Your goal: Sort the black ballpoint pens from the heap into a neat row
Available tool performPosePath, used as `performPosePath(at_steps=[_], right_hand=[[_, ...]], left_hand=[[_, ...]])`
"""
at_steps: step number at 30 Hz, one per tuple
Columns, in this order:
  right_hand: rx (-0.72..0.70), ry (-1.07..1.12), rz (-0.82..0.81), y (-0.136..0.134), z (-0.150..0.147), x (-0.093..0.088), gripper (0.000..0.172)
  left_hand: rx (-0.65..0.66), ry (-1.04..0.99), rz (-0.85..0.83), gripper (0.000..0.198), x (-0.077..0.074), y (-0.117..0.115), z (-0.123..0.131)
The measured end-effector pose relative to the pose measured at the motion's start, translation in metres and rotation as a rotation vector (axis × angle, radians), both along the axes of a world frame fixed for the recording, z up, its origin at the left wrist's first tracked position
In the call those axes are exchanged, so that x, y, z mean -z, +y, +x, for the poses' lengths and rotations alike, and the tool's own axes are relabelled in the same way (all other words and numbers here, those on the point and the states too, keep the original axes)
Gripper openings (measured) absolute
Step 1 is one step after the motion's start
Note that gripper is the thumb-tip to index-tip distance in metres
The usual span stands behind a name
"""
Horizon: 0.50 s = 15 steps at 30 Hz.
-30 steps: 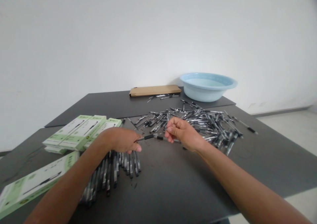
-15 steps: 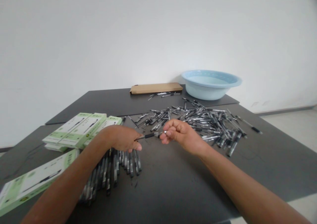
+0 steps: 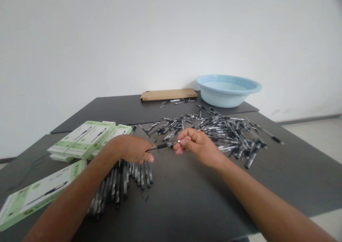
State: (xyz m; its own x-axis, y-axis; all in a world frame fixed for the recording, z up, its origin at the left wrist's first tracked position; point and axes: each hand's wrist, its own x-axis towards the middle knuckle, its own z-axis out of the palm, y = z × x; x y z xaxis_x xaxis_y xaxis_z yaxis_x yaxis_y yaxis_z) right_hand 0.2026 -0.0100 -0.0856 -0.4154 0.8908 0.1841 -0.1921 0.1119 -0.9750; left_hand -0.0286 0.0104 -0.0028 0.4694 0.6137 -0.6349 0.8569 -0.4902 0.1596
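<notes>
Dark worktop (image 3: 192, 206), one pen (image 3: 161, 146) held between two hands

Nearest, toward the worktop's left near corner, a green-and-white box (image 3: 40, 190) lies flat, partly covered by the left forearm (image 3: 80, 199). Between that forearm and the worktop's near edge, a row of pens (image 3: 117, 188) fans out side by side, roughly lengthwise.

Farther in, near the middle, the left hand (image 3: 135, 150) grasps one end of the black-gripped pen, palm down, thumb stretched along below it. At the pen's other end, the right hand (image 3: 193, 142) pinches with thumb and forefinger; a small shiny part shows there, too small to identify.

Toward the left edge sit stacked boxes (image 3: 91, 138) of the same green and white. Right of the middle, a jumbled heap of pens (image 3: 219, 131) spreads, one stray pen (image 3: 269, 134) pointing at the right edge.

Along the far edge lie a few slim pieces (image 3: 181, 101), blurred, before flat brown cardboard (image 3: 169, 94); a pale blue basin (image 3: 221, 97) stands by the far right corner. Behind rises a white wall (image 3: 133, 39).
</notes>
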Motion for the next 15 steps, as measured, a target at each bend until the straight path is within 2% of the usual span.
performPosePath(at_steps=[15], right_hand=[[0.028, -0.056, 0.057, -0.0071, -0.0029, -0.0018, 0.022]], left_hand=[[0.016, 0.012, 0.016, 0.023, -0.0004, -0.0011, 0.0018]])
